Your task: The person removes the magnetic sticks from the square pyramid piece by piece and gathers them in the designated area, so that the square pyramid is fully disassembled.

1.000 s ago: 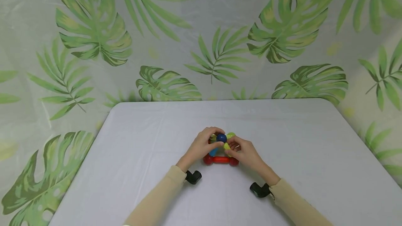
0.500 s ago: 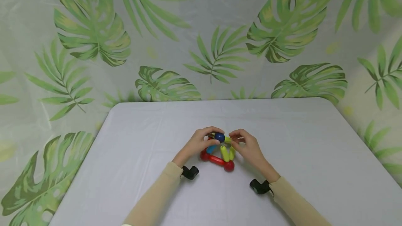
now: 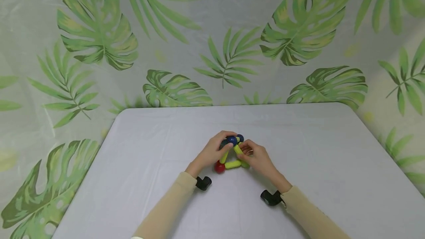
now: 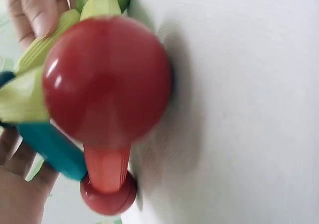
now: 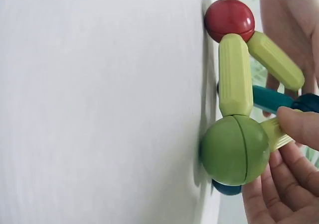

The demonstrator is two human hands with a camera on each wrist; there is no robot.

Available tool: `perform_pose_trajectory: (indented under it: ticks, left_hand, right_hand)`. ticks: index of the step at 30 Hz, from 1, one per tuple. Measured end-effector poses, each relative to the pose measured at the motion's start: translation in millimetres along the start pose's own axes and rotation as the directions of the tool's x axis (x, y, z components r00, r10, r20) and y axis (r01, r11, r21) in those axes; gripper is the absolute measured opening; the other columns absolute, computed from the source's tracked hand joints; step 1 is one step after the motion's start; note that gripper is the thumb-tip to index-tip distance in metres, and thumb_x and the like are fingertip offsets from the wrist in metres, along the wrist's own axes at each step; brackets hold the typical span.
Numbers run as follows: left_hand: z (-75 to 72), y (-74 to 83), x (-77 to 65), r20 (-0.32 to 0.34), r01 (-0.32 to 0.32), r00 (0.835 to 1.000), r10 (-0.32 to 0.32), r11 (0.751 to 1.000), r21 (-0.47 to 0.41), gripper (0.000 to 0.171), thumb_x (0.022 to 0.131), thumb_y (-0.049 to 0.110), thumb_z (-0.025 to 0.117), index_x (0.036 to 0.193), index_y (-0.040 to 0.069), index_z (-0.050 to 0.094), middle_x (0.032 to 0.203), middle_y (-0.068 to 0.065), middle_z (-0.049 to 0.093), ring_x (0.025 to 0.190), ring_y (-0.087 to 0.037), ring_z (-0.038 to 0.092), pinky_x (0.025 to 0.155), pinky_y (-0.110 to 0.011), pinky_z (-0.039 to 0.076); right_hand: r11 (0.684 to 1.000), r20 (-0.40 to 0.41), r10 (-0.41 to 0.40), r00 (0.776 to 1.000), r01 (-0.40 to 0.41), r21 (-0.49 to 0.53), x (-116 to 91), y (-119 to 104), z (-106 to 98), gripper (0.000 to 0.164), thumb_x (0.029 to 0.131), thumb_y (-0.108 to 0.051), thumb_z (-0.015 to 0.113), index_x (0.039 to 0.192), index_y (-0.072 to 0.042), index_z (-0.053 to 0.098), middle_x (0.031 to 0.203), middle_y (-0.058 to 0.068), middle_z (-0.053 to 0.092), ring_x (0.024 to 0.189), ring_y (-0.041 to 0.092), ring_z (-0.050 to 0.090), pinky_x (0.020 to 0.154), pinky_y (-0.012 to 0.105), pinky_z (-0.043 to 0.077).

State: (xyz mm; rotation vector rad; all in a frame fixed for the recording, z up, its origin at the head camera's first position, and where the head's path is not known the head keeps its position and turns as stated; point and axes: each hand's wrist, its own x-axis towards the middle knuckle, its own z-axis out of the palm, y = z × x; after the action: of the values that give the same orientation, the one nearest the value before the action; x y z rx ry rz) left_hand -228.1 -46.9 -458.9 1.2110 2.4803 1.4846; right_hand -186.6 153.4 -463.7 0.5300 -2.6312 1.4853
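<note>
A small frame of magnetic rods and balls stands mid-table. My left hand (image 3: pixel 214 149) holds the blue ball (image 3: pixel 231 141) at its top between thumb and fingers. My right hand (image 3: pixel 258 159) pinches a yellow-green rod (image 3: pixel 237 150) that slants from the green ball (image 5: pixel 234 149) toward that top. Along the near side, another yellow-green rod (image 5: pixel 235 77) joins the green ball to a red ball (image 4: pixel 107 77). From the red ball a further yellow-green rod (image 5: pixel 276 62) rises. A red rod (image 4: pixel 106 169) links to a second red ball (image 4: pixel 108 194), and a teal rod (image 4: pixel 52 149) slopes upward.
A second blue ball (image 3: pixel 240 138) shows behind the top. Black wrist cameras sit on both wrists, the left camera (image 3: pixel 204 183) and the right camera (image 3: pixel 270 197). Leaf-patterned cloth (image 3: pixel 186 56) hangs beyond the white table (image 3: pixel 159 128).
The frame has been turned: the red rod side has left the front, and a yellow-green rod side faces nearer. My right hand has come down onto the slanting rod; my left stays at the blue ball.
</note>
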Motion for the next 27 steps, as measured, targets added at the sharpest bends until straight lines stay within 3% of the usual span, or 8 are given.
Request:
perform_pose_trajectory:
  ticks: [5, 14, 20, 24, 27]
  left_hand:
    - [3.1, 1.8, 2.0, -0.053, 0.033, 0.998, -0.033, 0.999, 0.013, 0.038, 0.095, 0.018, 0.058, 0.129, 0.002, 0.048, 0.127, -0.014, 0.052, 0.117, -0.025, 0.051, 0.098, -0.036, 0.043]
    - [-0.8, 1.4, 3.2, -0.106, 0.114, 0.987, -0.124, 0.989, -0.093, 0.037, 0.092, 0.017, 0.061, 0.126, 0.004, 0.054, 0.124, -0.014, 0.058, 0.113, -0.026, 0.055, 0.095, -0.04, 0.045]
    - [-4.7, 1.7, 4.4, -0.104, 0.098, 0.988, -0.112, 0.987, -0.129, 0.038, 0.093, 0.015, 0.06, 0.126, 0.0, 0.051, 0.121, -0.017, 0.059, 0.11, -0.028, 0.057, 0.094, -0.044, 0.045]
    - [-3.6, 1.4, 4.6, -0.119, 0.094, 0.987, -0.111, 0.986, -0.14, 0.038, 0.091, 0.016, 0.063, 0.123, -0.001, 0.049, 0.12, -0.017, 0.055, 0.112, -0.029, 0.055, 0.095, -0.043, 0.045]
    - [-3.0, 1.1, 4.3, -0.156, 0.097, 0.981, -0.112, 0.99, -0.105, 0.035, 0.09, 0.014, 0.066, 0.118, 0.001, 0.052, 0.116, -0.014, 0.053, 0.108, -0.029, 0.053, 0.09, -0.045, 0.047]
  right_hand:
    - [0.999, -0.023, 0.03, 0.999, -0.03, 0.023, -1, -2, 4, 0.023, 0.082, -0.003, 0.074, 0.099, 0.002, 0.06, 0.092, 0.009, 0.063, 0.082, 0.022, 0.06, 0.074, 0.031, 0.053]
    - [1.0, -0.046, 0.016, 0.999, -0.015, 0.004, -6, -5, 6, 0.025, 0.079, -0.001, 0.076, 0.098, 0.001, 0.06, 0.09, 0.007, 0.063, 0.08, 0.019, 0.059, 0.073, 0.029, 0.053]
    - [0.999, 0.003, 0.04, 0.999, -0.04, 0.036, -9, -7, 1, 0.023, 0.084, -0.005, 0.073, 0.103, -0.001, 0.062, 0.094, 0.007, 0.064, 0.085, 0.019, 0.061, 0.077, 0.03, 0.053]
    - [0.991, -0.052, 0.085, 0.995, -0.079, 0.106, -3, -2, -7, 0.017, 0.089, -0.004, 0.065, 0.105, 0.001, 0.062, 0.101, 0.011, 0.065, 0.094, 0.025, 0.061, 0.082, 0.035, 0.052]
    - [0.992, -0.082, 0.073, 0.994, -0.064, 0.105, 7, 4, -12, 0.02, 0.09, 0.0, 0.062, 0.11, 0.002, 0.06, 0.109, 0.017, 0.063, 0.106, 0.031, 0.058, 0.091, 0.042, 0.048]
